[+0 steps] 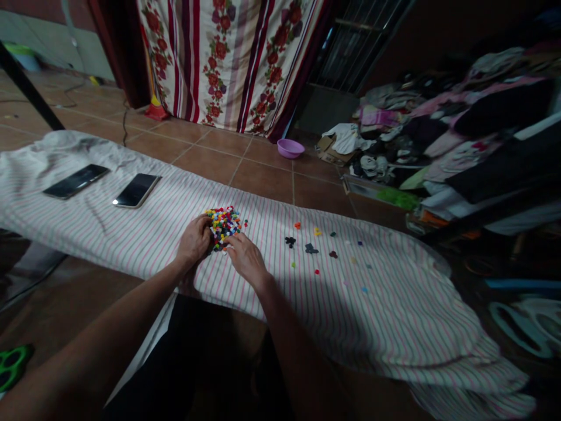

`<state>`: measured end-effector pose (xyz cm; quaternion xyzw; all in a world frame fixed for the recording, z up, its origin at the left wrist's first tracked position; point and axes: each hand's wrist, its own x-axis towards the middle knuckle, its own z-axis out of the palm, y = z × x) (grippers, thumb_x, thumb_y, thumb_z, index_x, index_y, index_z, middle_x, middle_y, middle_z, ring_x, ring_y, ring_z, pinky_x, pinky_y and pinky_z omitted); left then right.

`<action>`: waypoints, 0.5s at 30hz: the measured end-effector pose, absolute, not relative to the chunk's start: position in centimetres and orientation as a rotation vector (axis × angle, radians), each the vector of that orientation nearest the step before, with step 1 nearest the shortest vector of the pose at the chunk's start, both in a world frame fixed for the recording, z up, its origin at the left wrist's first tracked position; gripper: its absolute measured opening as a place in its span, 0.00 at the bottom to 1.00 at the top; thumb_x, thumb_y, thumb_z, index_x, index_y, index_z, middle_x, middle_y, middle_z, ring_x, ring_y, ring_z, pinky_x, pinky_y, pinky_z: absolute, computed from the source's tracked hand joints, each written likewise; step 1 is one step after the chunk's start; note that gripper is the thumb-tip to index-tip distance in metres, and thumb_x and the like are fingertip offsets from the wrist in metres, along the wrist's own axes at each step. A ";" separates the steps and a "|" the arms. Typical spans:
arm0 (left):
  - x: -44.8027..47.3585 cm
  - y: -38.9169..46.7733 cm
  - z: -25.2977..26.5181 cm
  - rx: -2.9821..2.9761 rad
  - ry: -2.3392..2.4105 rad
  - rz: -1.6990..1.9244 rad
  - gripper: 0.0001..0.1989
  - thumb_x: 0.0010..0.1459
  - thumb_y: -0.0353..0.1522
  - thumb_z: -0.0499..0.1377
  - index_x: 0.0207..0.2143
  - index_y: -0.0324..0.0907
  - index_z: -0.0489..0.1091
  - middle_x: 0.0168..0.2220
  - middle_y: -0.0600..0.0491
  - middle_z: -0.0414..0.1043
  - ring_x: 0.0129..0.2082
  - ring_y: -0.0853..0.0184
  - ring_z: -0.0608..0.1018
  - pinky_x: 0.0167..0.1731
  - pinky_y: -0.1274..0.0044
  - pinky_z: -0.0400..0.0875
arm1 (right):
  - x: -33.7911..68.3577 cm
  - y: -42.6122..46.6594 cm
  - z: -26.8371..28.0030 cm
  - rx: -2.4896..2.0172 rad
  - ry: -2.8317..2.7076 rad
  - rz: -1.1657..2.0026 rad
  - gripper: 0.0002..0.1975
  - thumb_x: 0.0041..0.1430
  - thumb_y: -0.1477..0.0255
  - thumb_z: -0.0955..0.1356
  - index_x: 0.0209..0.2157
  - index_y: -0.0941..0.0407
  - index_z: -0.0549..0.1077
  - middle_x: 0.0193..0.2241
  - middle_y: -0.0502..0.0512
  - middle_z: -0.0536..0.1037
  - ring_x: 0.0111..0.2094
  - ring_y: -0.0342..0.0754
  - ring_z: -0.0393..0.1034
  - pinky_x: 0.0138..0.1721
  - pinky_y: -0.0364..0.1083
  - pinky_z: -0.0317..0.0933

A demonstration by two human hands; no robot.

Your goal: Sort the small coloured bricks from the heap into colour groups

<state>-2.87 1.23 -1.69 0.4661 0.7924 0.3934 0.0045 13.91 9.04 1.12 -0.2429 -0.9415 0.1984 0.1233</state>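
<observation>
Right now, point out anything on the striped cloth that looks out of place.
Loose pieces lie just right of the multicolored pile, outside the same-colored clusters, so they look strayed. Nothing else stands out.

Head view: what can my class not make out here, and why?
All in the head view:
Left hand, right hand: whether either holds anything; their own fingers block it.
Pile: its underside, hidden by its upper layer.
Pink piece: exact shape, too small and faint.
Green thing: cut off by the left edge.
</observation>
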 end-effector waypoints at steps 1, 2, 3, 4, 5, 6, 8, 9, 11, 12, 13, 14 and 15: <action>-2.9 1.2 -1.9 1.458 2.497 1.262 0.18 0.59 0.32 0.45 0.46 0.38 0.70 0.57 0.42 0.67 0.59 0.59 0.69 0.63 0.65 0.61 | 13.8 9.1 1.2 -0.717 -2.748 0.576 0.14 0.65 0.75 0.63 0.49 0.51 0.74 0.44 0.55 0.72 0.46 0.47 0.69 0.48 0.45 0.64; -3.0 1.2 -2.1 1.455 2.510 1.297 0.18 0.60 0.32 0.45 0.45 0.38 0.70 0.58 0.42 0.65 0.60 0.59 0.68 0.63 0.64 0.61 | 13.7 9.1 1.3 -0.726 -2.750 0.573 0.13 0.65 0.74 0.63 0.48 0.51 0.74 0.44 0.55 0.72 0.46 0.47 0.69 0.48 0.45 0.64; -3.0 1.1 -2.3 1.453 2.521 1.331 0.18 0.61 0.33 0.44 0.44 0.39 0.70 0.60 0.42 0.63 0.61 0.59 0.67 0.63 0.64 0.60 | 13.7 9.1 1.4 -0.730 -2.754 0.570 0.13 0.65 0.74 0.63 0.48 0.52 0.74 0.44 0.55 0.72 0.46 0.47 0.69 0.48 0.44 0.64; -3.1 1.1 -2.5 1.453 2.527 1.364 0.17 0.62 0.33 0.44 0.44 0.39 0.70 0.60 0.42 0.63 0.61 0.59 0.67 0.64 0.63 0.60 | 13.7 9.1 1.5 -0.731 -2.758 0.567 0.12 0.65 0.74 0.64 0.47 0.52 0.74 0.44 0.55 0.72 0.46 0.47 0.69 0.48 0.44 0.64; -3.1 1.0 -2.7 1.459 2.525 1.391 0.17 0.62 0.33 0.44 0.44 0.40 0.70 0.60 0.43 0.63 0.61 0.59 0.67 0.63 0.63 0.61 | 13.7 9.0 1.6 -0.730 -2.763 0.565 0.12 0.65 0.73 0.64 0.47 0.52 0.74 0.44 0.55 0.72 0.46 0.47 0.69 0.48 0.44 0.64; -3.1 1.0 -2.8 1.473 2.517 1.410 0.17 0.62 0.33 0.44 0.45 0.40 0.69 0.59 0.43 0.63 0.61 0.59 0.67 0.63 0.63 0.61 | 13.7 9.0 1.6 -0.729 -2.766 0.563 0.12 0.65 0.73 0.65 0.48 0.52 0.74 0.44 0.55 0.72 0.46 0.47 0.69 0.47 0.44 0.64; -3.1 0.8 -2.8 1.519 2.503 1.430 0.17 0.63 0.33 0.45 0.48 0.41 0.68 0.58 0.43 0.65 0.59 0.60 0.68 0.62 0.61 0.63 | 13.8 8.9 1.7 -0.732 -2.769 0.561 0.12 0.65 0.72 0.65 0.49 0.51 0.74 0.45 0.55 0.72 0.46 0.47 0.69 0.46 0.44 0.64; -3.1 0.8 -2.8 1.551 2.495 1.429 0.17 0.63 0.33 0.45 0.49 0.40 0.67 0.57 0.43 0.66 0.58 0.60 0.69 0.61 0.61 0.64 | 13.8 8.9 1.7 -0.738 -2.766 0.557 0.12 0.65 0.72 0.65 0.49 0.51 0.74 0.45 0.55 0.72 0.46 0.47 0.69 0.46 0.43 0.64; -2.9 0.7 -2.5 1.630 2.474 1.409 0.18 0.64 0.34 0.44 0.50 0.40 0.66 0.55 0.42 0.66 0.57 0.59 0.69 0.59 0.60 0.65 | 13.8 8.8 1.6 -0.755 -2.753 0.546 0.12 0.65 0.72 0.65 0.48 0.51 0.74 0.44 0.54 0.73 0.45 0.47 0.70 0.45 0.44 0.65; -2.8 0.7 -2.4 1.671 2.461 1.396 0.18 0.64 0.34 0.44 0.51 0.39 0.66 0.55 0.41 0.67 0.57 0.59 0.69 0.59 0.60 0.66 | 13.8 8.7 1.6 -0.762 -2.744 0.540 0.11 0.65 0.72 0.65 0.48 0.51 0.74 0.44 0.54 0.73 0.45 0.47 0.70 0.45 0.44 0.65; -2.7 0.6 -2.2 1.714 2.447 1.380 0.18 0.64 0.33 0.44 0.51 0.40 0.66 0.55 0.41 0.67 0.57 0.59 0.69 0.58 0.60 0.66 | 13.8 8.6 1.5 -0.765 -2.736 0.535 0.11 0.65 0.72 0.65 0.47 0.52 0.74 0.43 0.54 0.73 0.44 0.47 0.70 0.45 0.44 0.65; -2.7 0.6 -2.0 1.761 2.434 1.361 0.18 0.64 0.33 0.44 0.52 0.40 0.66 0.55 0.42 0.67 0.57 0.59 0.69 0.58 0.60 0.66 | 13.8 8.6 1.5 -0.767 -2.730 0.533 0.10 0.65 0.72 0.65 0.46 0.52 0.74 0.43 0.55 0.73 0.44 0.47 0.70 0.45 0.45 0.65; -2.6 0.5 -1.8 1.813 2.424 1.340 0.18 0.63 0.32 0.44 0.52 0.41 0.65 0.55 0.42 0.67 0.57 0.59 0.69 0.57 0.60 0.66 | 13.7 8.5 1.5 -0.764 -2.726 0.535 0.09 0.65 0.72 0.65 0.46 0.53 0.74 0.43 0.55 0.74 0.44 0.48 0.71 0.45 0.45 0.65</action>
